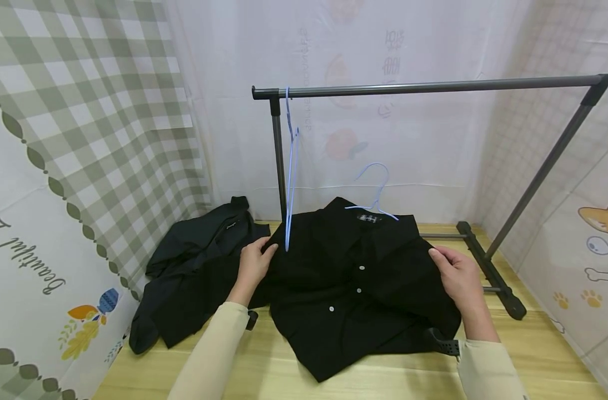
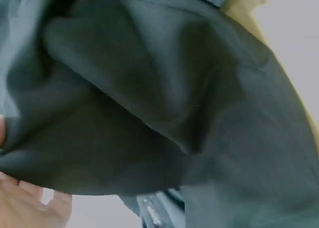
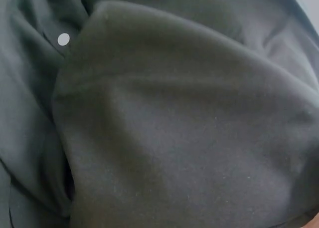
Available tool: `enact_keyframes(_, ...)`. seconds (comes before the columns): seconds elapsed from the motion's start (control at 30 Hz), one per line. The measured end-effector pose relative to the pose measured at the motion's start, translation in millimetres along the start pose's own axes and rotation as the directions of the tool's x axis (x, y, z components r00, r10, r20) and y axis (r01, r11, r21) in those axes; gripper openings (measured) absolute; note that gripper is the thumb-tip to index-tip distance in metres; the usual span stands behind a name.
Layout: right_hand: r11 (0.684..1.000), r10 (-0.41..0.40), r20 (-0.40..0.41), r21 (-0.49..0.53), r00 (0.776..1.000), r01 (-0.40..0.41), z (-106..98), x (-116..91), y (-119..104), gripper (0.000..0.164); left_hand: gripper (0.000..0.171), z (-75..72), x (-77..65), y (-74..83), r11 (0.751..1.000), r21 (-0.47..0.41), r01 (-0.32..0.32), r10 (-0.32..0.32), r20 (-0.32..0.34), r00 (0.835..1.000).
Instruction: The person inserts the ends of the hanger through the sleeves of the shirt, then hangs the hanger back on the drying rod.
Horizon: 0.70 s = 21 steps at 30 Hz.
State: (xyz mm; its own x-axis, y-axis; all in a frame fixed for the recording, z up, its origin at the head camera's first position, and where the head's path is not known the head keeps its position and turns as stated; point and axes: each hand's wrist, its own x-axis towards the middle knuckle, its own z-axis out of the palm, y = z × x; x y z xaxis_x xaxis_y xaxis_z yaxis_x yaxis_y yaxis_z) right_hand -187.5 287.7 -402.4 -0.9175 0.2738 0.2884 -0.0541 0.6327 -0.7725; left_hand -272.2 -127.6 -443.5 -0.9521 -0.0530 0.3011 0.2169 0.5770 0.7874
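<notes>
Pinched shirt (image 1: 346, 280) at left and right edges with fingers of left hand (image 1: 254, 268) and right hand (image 1: 460, 279). Lay below rail (image 1: 423, 88), with hanger (image 1: 377, 202) at far collar (image 1: 337, 205). Appeared light, soft, limp; seemed best gripped at shoulders (image 1: 406, 229).

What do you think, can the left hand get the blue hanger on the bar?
Probably yes: the left hand looks near the hanging blue hanger, whose lower end is uncovered. Its fingers hold the black shirt, though, so it might need to let go first.
</notes>
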Motion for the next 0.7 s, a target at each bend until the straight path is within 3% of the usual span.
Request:
enact_keyframes(0.13,0.997,0.078,-0.039,0.004,0.996,-0.078,-3,-2,1,0.049,0.027,-3.8,-4.7,-6.6,0.999,0.026,0.039,-0.039,0.001,0.999)
enact_keyframes(0.27,0.984,0.174,0.000,0.045,0.985,-0.174,-7,-6,3,0.055,0.026,-9.3,-9.8,-14.5,0.996,0.081,0.037,-0.037,0.002,0.999)
enact_keyframes(0.43,0.968,0.238,0.016,0.080,0.971,-0.239,-10,-11,6,0.058,0.026,-18.4,-16.9,-26.5,0.983,0.179,0.028,-0.033,0.024,0.999)
enact_keyframes(0.6,0.943,0.314,-0.006,0.123,0.950,-0.310,-10,-14,10,0.059,0.027,-27.1,-24.3,-41.7,0.955,0.296,0.006,-0.025,0.061,0.998)
enact_keyframes(0.7,0.931,0.346,-0.053,0.141,0.937,-0.336,-9,-15,11,0.056,0.029,-32.6,-28.9,-49.0,0.917,0.398,-0.001,-0.041,0.097,0.994)
